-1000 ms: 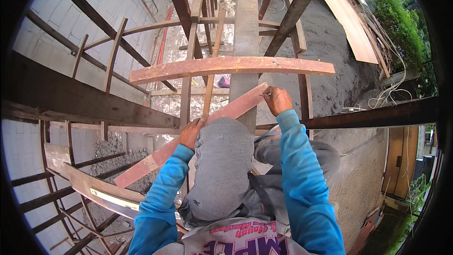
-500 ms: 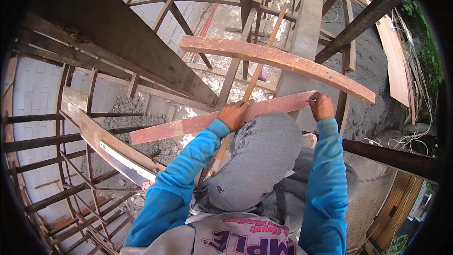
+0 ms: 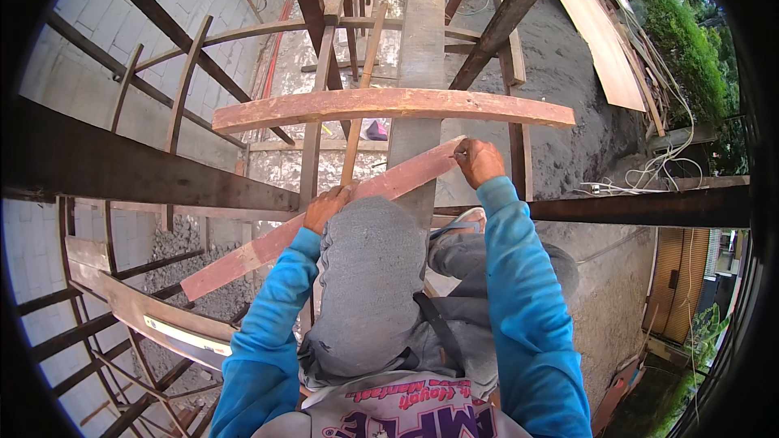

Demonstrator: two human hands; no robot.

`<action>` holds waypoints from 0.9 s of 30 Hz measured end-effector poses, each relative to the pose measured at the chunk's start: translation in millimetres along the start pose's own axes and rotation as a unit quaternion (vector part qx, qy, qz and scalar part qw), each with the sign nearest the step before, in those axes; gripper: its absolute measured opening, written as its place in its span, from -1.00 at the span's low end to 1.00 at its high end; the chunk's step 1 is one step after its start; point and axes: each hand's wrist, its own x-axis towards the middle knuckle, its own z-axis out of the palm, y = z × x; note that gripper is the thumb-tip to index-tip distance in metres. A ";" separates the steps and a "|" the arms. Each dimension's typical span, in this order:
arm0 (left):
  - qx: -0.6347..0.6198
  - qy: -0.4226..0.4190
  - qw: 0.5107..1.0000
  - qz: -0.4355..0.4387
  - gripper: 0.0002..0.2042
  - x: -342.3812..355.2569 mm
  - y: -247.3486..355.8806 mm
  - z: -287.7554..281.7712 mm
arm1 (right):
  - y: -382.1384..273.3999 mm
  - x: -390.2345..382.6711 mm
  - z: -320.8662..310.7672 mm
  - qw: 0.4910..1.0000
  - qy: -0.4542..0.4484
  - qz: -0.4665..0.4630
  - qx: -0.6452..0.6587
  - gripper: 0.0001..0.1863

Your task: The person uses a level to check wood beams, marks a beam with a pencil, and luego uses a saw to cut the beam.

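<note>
A reddish, slightly curved wooden board [image 3: 389, 185] lies slantwise across my raised knee, its far end up to the right. My left hand [image 3: 327, 207] is closed over the board's middle, beside the knee. At the upper right end, my right hand [image 3: 480, 162] pinches a small, thin, dark thing against the board; its kind is too small to make out. Just beyond, a second reddish curved plank [image 3: 393, 105] rests crosswise over the timbers. A narrow wooden stick [image 3: 365, 85] runs away from my left hand, passing under that plank.
A wide grey beam [image 3: 418, 40] stretches ahead. Dark timbers [image 3: 154, 166] cross on the left above rubble, and another beam [image 3: 641, 207] lies to the right. A curved board [image 3: 114, 296] with a pale strip is at lower left. Loose cables [image 3: 673, 164] and a plywood sheet [image 3: 600, 40] are far right.
The whole view has turned, so the scene sits further left and more level. Both hands keep their places on the board, the right one still pinching at its end.
</note>
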 end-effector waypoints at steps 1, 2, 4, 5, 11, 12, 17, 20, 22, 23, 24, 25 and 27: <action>0.001 0.007 1.000 -0.004 -0.47 -2.8 -4.4 1.6 | -1.5 0.0 0.4 1.000 -0.002 -0.003 0.005 -0.84; -0.005 0.013 1.000 0.002 -0.47 -7.9 -9.0 2.9 | -3.4 0.3 0.9 1.000 -0.004 -0.007 0.010 -0.84; -0.016 0.027 0.999 0.014 -0.47 -15.5 0.1 -17.6 | -7.5 0.6 3.0 1.000 -0.010 0.000 0.004 -0.84; -0.014 0.033 0.999 0.020 -0.46 -15.4 -0.8 -18.2 | -10.5 0.6 4.4 1.000 -0.014 0.008 -0.007 -0.83; 0.000 0.048 0.998 0.028 -0.46 -20.5 -7.0 -16.9 | -21.9 -1.5 3.5 0.999 -0.012 0.028 -0.016 -0.82; 0.009 0.051 0.998 0.032 -0.47 -21.3 -2.4 -19.4 | -19.5 -2.9 2.0 0.999 -0.010 0.035 -0.015 -0.82; 0.135 0.114 0.980 0.094 -0.37 -27.0 21.6 -37.6 | -6.3 -22.1 -11.2 0.999 0.000 0.041 -0.005 -0.82; 0.154 0.136 0.970 0.128 -0.25 -24.1 46.7 -67.4 | -8.5 -42.3 -40.5 0.996 0.045 0.062 0.034 -0.82; 0.122 0.127 0.977 0.124 -0.18 -21.2 65.0 -86.4 | -11.9 -54.2 -65.8 0.992 0.107 0.057 0.041 -0.82; 0.109 0.138 0.976 0.125 -0.16 -20.9 75.8 -93.2 | -13.4 -60.0 -79.9 0.987 0.137 0.062 0.051 -0.82; 0.099 0.150 0.975 0.130 -0.13 -21.1 88.5 -98.6 | -17.0 -69.1 -96.7 0.981 0.171 0.067 0.062 -0.82; 0.087 0.159 0.974 0.135 -0.11 -21.1 100.7 -105.1 | -20.7 -77.1 -112.7 0.974 0.203 0.073 0.072 -0.82; 0.092 0.170 0.969 0.156 -0.17 -22.1 128.7 -123.9 | -26.7 -94.9 -144.4 0.962 0.256 0.079 0.048 -0.81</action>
